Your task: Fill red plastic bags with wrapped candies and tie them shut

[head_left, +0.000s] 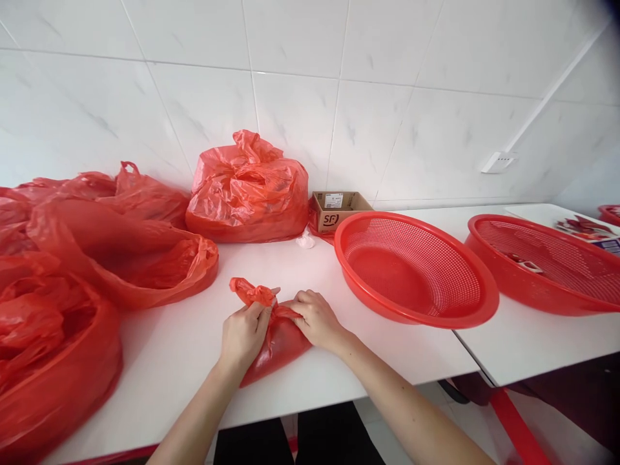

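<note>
A small red plastic bag [281, 349] lies on the white table [194, 361] near its front edge, and both hands grip it. My left hand [246, 328] is closed around its gathered neck, with a bunched end of plastic sticking up to the left. On the other side, my right hand [317, 318] pinches the plastic just below the gathered part, its fingers closed. Something fills the bag's lower part, but the red film hides what it is.
To the left stand several red plastic bags [159, 284], with a large full one [249, 200] by the wall. A cardboard box [334, 213] sits behind. At right are a red basket [411, 271] and a second basket [547, 284] holding small items. A gap splits the tables.
</note>
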### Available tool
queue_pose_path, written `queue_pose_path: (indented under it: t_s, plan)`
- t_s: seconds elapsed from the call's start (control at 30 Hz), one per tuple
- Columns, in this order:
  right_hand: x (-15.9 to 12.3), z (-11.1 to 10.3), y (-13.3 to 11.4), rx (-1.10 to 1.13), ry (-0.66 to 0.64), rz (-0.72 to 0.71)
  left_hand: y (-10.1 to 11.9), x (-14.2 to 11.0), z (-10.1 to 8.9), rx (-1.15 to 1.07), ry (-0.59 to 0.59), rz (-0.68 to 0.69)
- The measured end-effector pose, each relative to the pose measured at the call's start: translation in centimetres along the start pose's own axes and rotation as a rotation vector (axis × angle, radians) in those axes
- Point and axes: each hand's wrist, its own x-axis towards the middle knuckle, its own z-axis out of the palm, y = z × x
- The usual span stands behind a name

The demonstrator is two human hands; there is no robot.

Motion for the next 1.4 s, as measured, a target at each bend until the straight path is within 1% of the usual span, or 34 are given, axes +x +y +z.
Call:
queue_pose_path:
  t_s: [0.1,0.2,0.27,0.37,0.43,0.5,0.57,0.63,0.67,0.73,0.8,0.83,0.87,0.93,1.0,1.03,1.1,1.13,1.2,1.27,1.33,1.4]
  plan:
    - [-0.2,0.9,0.5,0.064,0.040,0.026,-0.3,-0.1,0.6,0.039,-0.009,-0.031]
    - [-0.3,1.5,0.5,0.105,0.040,0.052,-0.3,0.0,0.9,0.059,-0.036,-0.056]
    - [-0.2,1.5,0.4,0.135,0.033,0.079,-0.2,0.2,0.8,0.067,-0.057,-0.071]
    - [-0.2,0.7,0.3,0.231,0.004,0.132,0.0,0.4,0.6,0.082,-0.061,-0.094]
    - [-0.2,-0.4,0.0,0.371,-0.038,0.155,0.0,0.3,0.4,0.101,-0.051,-0.105]
    - [-0.2,-1.7,-0.6,0.511,-0.037,0.169,0.3,0.2,-0.1,0.129,-0.023,-0.074]
    - [0.1,-2.8,-1.7,0.575,0.024,0.155,1.0,0.1,-0.8,0.170,0.018,0.011]
    - [0.8,-3.7,-3.2,0.577,0.107,0.075,2.2,0.1,-1.8,0.189,0.047,0.104]
    - [1.3,-4.0,-4.1,0.581,0.153,0.023,2.8,0.1,-2.3,0.171,0.053,0.131]
    - [2.1,-4.6,-5.6,0.628,0.252,-0.048,4.2,0.2,-3.6,0.062,0.034,0.114]
    - [2.6,-5.4,-6.8,0.732,0.325,-0.052,5.3,0.2,-5.1,-0.126,-0.053,0.051]
    - [2.6,-5.8,-7.2,0.794,0.324,-0.049,5.7,0.3,-5.9,-0.237,-0.130,0.025]
    - [2.6,-6.4,-7.6,0.850,0.294,-0.061,6.0,0.3,-6.6,-0.352,-0.221,0.011]
    - [2.5,-7.6,-8.1,0.900,0.170,-0.115,6.3,0.5,-7.7,-0.547,-0.399,0.022]
    - [2.4,-8.7,-8.4,0.857,0.026,-0.168,6.3,0.7,-8.4,-0.678,-0.513,0.034]
    - [2.5,-9.1,-8.5,0.827,-0.036,-0.169,6.3,0.8,-8.5,-0.718,-0.563,0.034]
    - [2.7,-9.4,-8.5,0.796,-0.117,-0.110,6.3,1.0,-8.6,-0.761,-0.647,0.031]
    - [2.9,-9.3,-8.3,0.794,-0.132,-0.065,6.3,1.1,-8.5,-0.776,-0.676,0.036]
    - [3.1,-8.8,-8.0,0.796,-0.111,0.000,6.2,1.1,-8.4,-0.802,-0.714,0.046]
    - [3.1,-8.1,-7.5,0.758,-0.036,0.000,6.1,1.0,-8.3,-0.848,-0.740,0.043]
    - [3.0,-7.6,-7.1,0.630,0.094,-0.039,6.0,0.9,-8.2,-0.892,-0.788,0.035]
    - [2.9,-7.7,-6.9,0.449,0.261,-0.063,5.8,0.8,-7.9,-0.916,-0.772,0.052]
